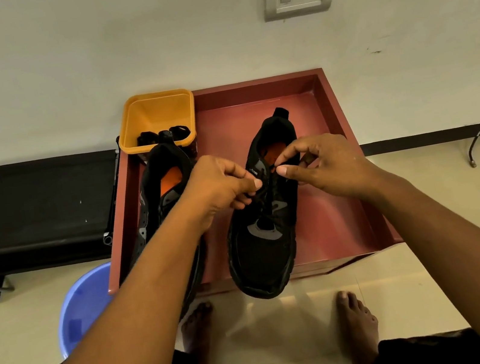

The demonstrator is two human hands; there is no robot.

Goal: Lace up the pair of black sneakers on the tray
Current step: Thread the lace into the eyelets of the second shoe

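Pinching lace: left hand, right hand

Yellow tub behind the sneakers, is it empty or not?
Not empty: small black bundles, possibly laces, lie at the bottom of the yellow tub.

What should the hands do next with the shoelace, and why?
Probably pull the black lace snug, its two ends away from each other. The left hand and the right hand each seem to pinch it near the top of the sneaker, and it already crisscrosses lower down, so tightening seems next, before any knot.
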